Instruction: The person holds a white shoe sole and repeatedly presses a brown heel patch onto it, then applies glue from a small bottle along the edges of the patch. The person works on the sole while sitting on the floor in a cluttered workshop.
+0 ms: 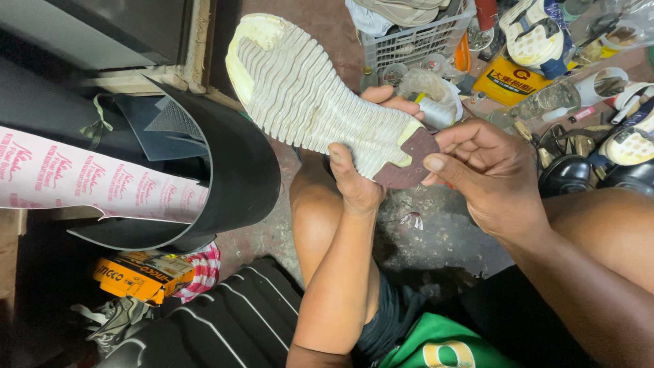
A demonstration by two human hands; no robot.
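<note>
My left hand (354,184) grips a pale ridged shoe sole (306,95), held up over my knees. My right hand (487,170) pinches a dark red heel patch (409,163) onto its heel end; the patch sits partly seated, edges not yet pressed down.

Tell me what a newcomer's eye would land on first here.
The pale ribbed shoe sole stands out first, held up at centre with its underside facing the camera. The left hand grips it from below, while the right hand presses a dark brown patch at its near end. At left, a big curled black rubber sheet also draws the eye.
</note>
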